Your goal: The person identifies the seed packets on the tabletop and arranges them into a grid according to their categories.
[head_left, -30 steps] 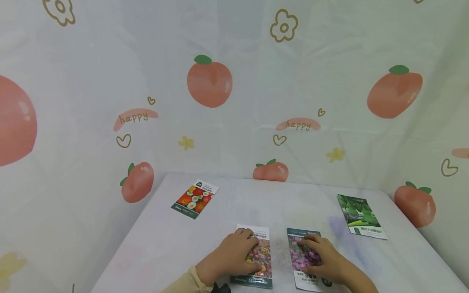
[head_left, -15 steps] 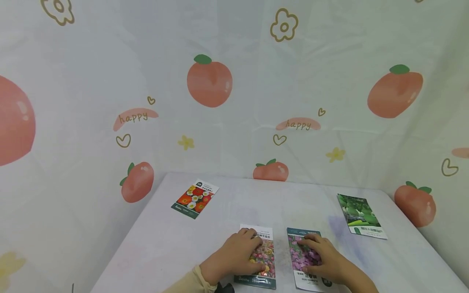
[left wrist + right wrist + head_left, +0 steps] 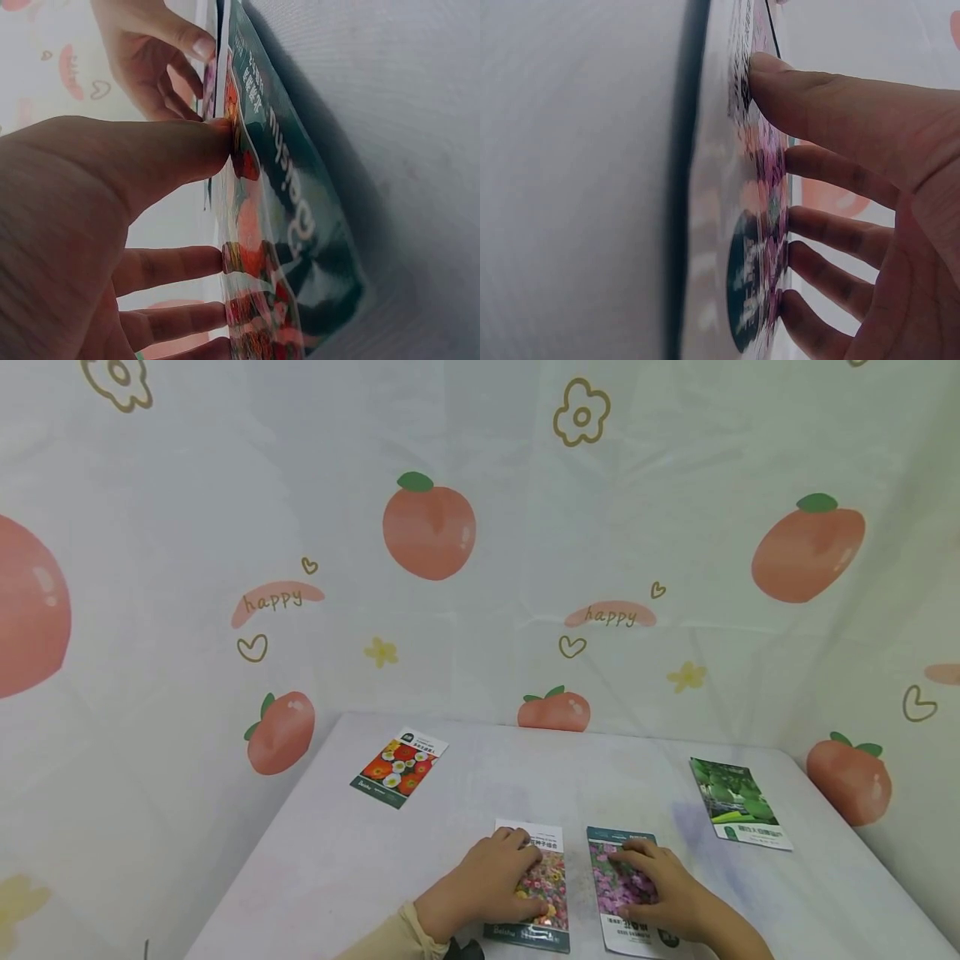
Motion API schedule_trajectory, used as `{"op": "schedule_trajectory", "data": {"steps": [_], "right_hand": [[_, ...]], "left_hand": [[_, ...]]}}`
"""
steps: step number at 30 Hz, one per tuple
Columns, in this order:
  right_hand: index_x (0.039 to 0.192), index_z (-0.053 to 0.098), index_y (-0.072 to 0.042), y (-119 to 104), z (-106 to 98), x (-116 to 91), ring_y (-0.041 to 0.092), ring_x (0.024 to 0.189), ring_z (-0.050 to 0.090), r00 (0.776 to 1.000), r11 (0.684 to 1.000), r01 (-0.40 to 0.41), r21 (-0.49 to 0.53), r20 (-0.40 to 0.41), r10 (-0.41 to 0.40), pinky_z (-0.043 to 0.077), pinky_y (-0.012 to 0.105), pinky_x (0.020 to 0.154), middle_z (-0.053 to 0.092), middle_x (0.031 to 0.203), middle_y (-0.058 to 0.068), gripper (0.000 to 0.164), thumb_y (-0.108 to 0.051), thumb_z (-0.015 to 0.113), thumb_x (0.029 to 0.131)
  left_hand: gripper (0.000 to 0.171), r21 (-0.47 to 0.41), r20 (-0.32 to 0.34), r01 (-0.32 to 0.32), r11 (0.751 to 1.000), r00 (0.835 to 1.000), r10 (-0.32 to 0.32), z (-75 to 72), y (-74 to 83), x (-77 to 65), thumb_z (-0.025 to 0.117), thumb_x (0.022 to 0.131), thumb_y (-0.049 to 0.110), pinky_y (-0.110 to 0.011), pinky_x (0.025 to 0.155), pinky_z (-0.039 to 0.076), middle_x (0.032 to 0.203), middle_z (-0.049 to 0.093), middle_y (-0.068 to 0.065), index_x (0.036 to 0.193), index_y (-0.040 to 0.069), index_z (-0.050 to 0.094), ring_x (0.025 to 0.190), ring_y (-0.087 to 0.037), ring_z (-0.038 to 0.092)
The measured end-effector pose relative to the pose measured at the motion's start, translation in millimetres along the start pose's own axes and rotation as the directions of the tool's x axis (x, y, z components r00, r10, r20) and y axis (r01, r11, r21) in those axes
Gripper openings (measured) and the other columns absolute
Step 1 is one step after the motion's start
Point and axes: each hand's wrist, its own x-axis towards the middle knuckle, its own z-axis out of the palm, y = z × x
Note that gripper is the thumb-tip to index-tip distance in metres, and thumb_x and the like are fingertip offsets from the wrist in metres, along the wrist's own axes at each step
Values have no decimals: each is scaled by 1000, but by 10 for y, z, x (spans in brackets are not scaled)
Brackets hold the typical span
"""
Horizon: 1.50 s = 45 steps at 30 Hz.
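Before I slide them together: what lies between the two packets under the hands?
In the head view, only bare table separates the mixed-flower packet from the pink-flower packet.

Each hand (image 3: 487,887) covers its seed packet (image 3: 535,927); the packet print is unreadable.

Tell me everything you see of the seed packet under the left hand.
The mixed-flower seed packet is a glossy, flat pouch with a white top strip bearing dark print, a photo of pink, red and yellow blooms, and a dark teal bottom band with white lettering. It lies face up on the white table, near the front edge, beside the purple-flower packet without touching it. The left hand presses it with straight fingers.
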Motion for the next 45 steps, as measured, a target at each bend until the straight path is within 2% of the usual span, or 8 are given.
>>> {"op": "schedule_trajectory", "data": {"steps": [8, 16, 27, 45], "right_hand": [[145, 63, -14, 4, 0, 12, 50, 128, 51, 1000, 1000, -19, 2, 2, 19, 48, 72, 95, 51, 149, 22, 69, -39, 89, 85], [144, 64, -13, 5, 10, 0, 49, 127, 52, 1000, 1000, -5, -5, -5, 5, 48, 71, 94, 52, 149, 23, 69, -38, 89, 85], [145, 63, -14, 7, -5, 6, 51, 130, 50, 1000, 1000, -27, 7, 9, 27, 47, 73, 96, 51, 150, 23, 69, -38, 89, 85], [144, 64, -14, -17, 4, -6, 50, 129, 51, 1000, 1000, -4, -3, -14, 4, 48, 72, 96, 51, 149, 22, 68, -40, 88, 86]], "left_hand": [[57, 18, -3, -7, 1000, 1000, 7, -19, 25, 20, 70, 91, 66, -36, 92, 58, 130, 66, 0, 130, 24, 72, 122, -19, 61], [58, 16, 3, 0, 1000, 1000, 0, -16, 47, 14, 70, 90, 66, -37, 93, 58, 131, 65, 0, 130, 24, 72, 124, -20, 61], [59, 40, -14, -23, 999, 1000, 23, 11, 64, 50, 69, 91, 67, -34, 91, 57, 127, 66, 1, 130, 23, 72, 121, -18, 61], [57, 56, -37, -32, 998, 999, 34, 19, 146, 89, 68, 91, 68, -32, 83, 56, 124, 65, 0, 126, 23, 72, 114, -18, 60]]}}
